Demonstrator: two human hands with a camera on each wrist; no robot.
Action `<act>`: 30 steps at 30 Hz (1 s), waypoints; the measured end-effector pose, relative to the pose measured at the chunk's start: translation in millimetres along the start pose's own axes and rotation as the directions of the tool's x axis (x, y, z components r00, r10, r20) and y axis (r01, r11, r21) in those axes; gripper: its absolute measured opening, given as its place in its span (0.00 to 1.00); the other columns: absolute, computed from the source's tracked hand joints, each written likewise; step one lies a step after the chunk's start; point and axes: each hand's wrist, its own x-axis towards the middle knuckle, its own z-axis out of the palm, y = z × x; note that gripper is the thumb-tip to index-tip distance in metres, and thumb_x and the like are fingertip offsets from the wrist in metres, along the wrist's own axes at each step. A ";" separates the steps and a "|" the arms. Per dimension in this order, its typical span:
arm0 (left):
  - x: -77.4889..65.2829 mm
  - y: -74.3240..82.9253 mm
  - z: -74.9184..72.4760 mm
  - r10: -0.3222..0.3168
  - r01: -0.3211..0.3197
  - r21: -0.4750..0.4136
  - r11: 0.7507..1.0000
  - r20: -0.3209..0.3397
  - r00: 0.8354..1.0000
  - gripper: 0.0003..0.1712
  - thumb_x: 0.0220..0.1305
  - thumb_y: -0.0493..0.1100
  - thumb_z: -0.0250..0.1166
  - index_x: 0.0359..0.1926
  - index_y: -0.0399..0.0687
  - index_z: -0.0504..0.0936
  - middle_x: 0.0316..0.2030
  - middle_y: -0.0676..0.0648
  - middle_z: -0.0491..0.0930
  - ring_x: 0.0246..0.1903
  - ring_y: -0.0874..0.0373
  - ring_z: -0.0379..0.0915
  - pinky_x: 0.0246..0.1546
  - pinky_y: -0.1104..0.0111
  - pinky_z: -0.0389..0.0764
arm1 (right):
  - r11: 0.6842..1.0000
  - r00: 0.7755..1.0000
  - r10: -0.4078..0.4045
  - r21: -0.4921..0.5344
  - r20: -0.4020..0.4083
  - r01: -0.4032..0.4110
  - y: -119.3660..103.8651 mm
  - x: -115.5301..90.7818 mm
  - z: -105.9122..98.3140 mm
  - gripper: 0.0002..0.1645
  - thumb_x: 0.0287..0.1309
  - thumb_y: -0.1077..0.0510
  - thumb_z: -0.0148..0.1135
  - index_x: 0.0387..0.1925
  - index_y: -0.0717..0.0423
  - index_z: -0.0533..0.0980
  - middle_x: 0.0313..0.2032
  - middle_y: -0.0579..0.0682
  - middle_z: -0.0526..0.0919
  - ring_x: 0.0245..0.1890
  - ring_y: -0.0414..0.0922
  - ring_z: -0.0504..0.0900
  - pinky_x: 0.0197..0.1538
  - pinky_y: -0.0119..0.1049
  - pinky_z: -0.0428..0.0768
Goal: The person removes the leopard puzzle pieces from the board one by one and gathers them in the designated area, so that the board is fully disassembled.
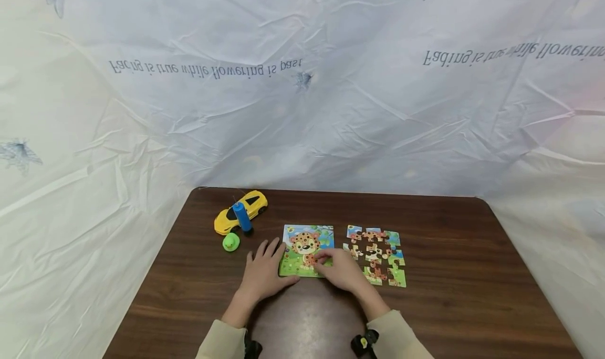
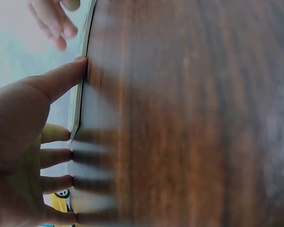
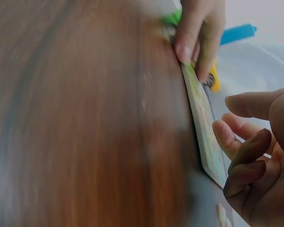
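A square jigsaw board (image 1: 293, 262) with a leopard cub picture lies flat on the table. My left hand (image 1: 266, 272) rests at the board's left side, fingers straight and spread. In the left wrist view its thumb touches the edge of the board (image 2: 78, 101). Over the lower right of the picture hovers my right hand (image 1: 345, 271), its fingers loosely bent. The right wrist view shows a gap between that thumb and forefinger, with nothing held. Loose puzzle pieces (image 1: 373, 252) with parts of a similar cub picture lie right of the board, a few partly hidden by the right hand.
A yellow toy car (image 1: 255, 201) stands at the back left, with a blue handheld object (image 1: 242, 217) bearing a thin antenna against it. In front of them sits a small green rubber duck (image 1: 231, 242). White printed sheeting (image 1: 302, 128) hangs behind the brown wooden table (image 1: 439, 275).
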 end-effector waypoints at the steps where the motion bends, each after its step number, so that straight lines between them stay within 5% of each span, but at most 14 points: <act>1: 0.2 0.1 -0.2 0.000 0.000 0.000 1.000 0.002 1.000 0.57 0.56 0.75 0.71 0.76 0.48 0.70 0.76 0.40 0.63 0.74 0.34 0.56 0.63 0.28 0.60 | 1.000 1.000 0.002 -0.004 0.010 -0.002 -1.7 2.3 3.4 0.10 0.70 0.54 0.66 0.49 0.50 0.86 0.36 0.39 0.84 0.37 0.40 0.82 0.42 0.45 0.78; 12: 2.6 -0.8 0.8 -0.008 0.008 -0.006 1.000 0.007 1.000 0.56 0.56 0.76 0.70 0.76 0.48 0.70 0.76 0.40 0.64 0.74 0.35 0.56 0.63 0.28 0.60 | 1.000 0.998 -0.003 -0.023 0.059 0.005 -12.4 21.2 27.2 0.17 0.65 0.55 0.70 0.53 0.55 0.86 0.36 0.39 0.83 0.37 0.39 0.81 0.42 0.43 0.80; 22: 1.9 -1.7 1.1 -0.015 0.015 -0.001 1.000 0.005 1.000 0.56 0.56 0.75 0.71 0.76 0.48 0.71 0.75 0.40 0.64 0.73 0.35 0.57 0.63 0.28 0.60 | 1.000 0.997 0.009 -0.020 0.074 -0.008 -15.8 25.0 29.9 0.18 0.65 0.56 0.70 0.54 0.57 0.85 0.32 0.39 0.80 0.27 0.39 0.75 0.35 0.38 0.74; 30: 2.6 -0.2 -0.1 -0.010 0.010 -0.004 1.000 0.005 1.000 0.56 0.56 0.75 0.71 0.75 0.48 0.71 0.75 0.40 0.64 0.73 0.34 0.57 0.62 0.27 0.60 | 1.000 0.996 0.023 0.008 0.081 -0.023 -16.3 24.0 27.6 0.17 0.65 0.56 0.69 0.54 0.54 0.85 0.35 0.40 0.81 0.30 0.40 0.77 0.37 0.40 0.76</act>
